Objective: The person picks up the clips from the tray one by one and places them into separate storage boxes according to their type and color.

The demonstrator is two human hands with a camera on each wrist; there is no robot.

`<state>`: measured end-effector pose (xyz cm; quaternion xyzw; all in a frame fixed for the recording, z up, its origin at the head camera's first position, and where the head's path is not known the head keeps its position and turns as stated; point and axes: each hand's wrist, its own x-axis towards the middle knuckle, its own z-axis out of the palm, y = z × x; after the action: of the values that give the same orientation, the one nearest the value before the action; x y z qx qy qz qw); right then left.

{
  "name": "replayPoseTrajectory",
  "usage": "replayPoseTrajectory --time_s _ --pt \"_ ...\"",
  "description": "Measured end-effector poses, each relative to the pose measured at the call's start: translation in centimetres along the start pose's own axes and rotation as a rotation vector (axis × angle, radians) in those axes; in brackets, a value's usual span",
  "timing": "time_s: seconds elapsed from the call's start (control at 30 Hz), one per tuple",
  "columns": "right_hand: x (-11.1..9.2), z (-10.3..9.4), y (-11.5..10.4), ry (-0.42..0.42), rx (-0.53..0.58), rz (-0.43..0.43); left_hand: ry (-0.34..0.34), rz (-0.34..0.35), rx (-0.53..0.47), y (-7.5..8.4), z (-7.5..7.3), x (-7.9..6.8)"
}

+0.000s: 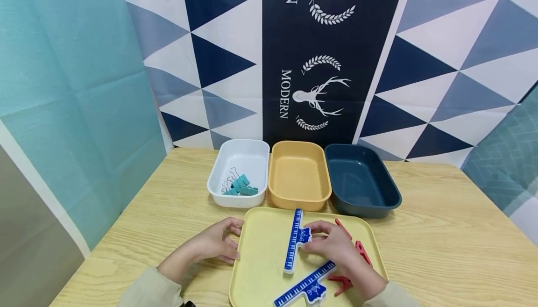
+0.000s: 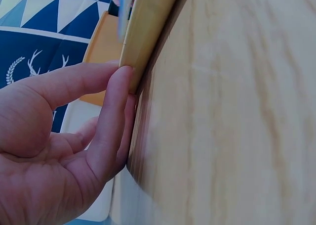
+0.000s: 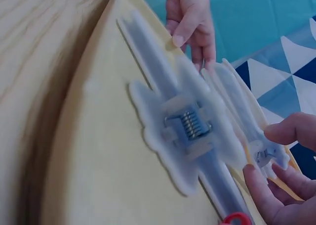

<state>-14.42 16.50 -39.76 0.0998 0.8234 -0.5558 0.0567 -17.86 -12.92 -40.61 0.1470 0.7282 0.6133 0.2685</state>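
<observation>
My right hand [image 1: 332, 244] pinches the scalloped grip of a blue-and-white piano-key music clip [image 1: 293, 246] over the tray. The right wrist view has thumb and fingers on either side of that clip's spring end [image 3: 265, 155]. A second music clip [image 1: 304, 284], printed alike, lies nearer on the yellow tray [image 1: 262, 241]; its white underside and coil spring [image 3: 192, 125] fill the right wrist view. At the tray's left edge, my left hand [image 1: 216, 241] holds the rim [image 2: 143, 32] between thumb and fingers. Red clothespins [image 1: 362, 253] lie on the tray, partly hidden by my right hand.
Three bins stand behind the tray: a white one [image 1: 214, 186] containing several teal binder clips [image 1: 241, 185], a yellow-orange one [image 1: 299, 176] and a dark blue one [image 1: 357, 181]. Patterned cloth [image 1: 227, 45] hangs behind the wooden table [image 1: 445, 232].
</observation>
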Motion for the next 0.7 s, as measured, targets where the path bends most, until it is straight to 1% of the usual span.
replayPoseTrajectory --time_s 0.17,0.37,0.53,0.7 --pt "-0.2 -0.2 -0.1 -0.036 0.17 0.021 -0.005 0.003 -0.004 -0.1 0.0 0.0" --pt "-0.3 -0.7 -0.4 -0.104 0.314 0.051 -0.001 0.0 0.0 -0.1 0.1 0.0" --pt "-0.3 -1.2 -0.7 -0.168 0.403 0.049 0.004 -0.003 0.002 0.0 0.1 0.0" --pt "-0.3 -1.5 -1.0 -0.2 0.452 0.041 0.007 -0.002 0.004 -0.1 0.0 0.0"
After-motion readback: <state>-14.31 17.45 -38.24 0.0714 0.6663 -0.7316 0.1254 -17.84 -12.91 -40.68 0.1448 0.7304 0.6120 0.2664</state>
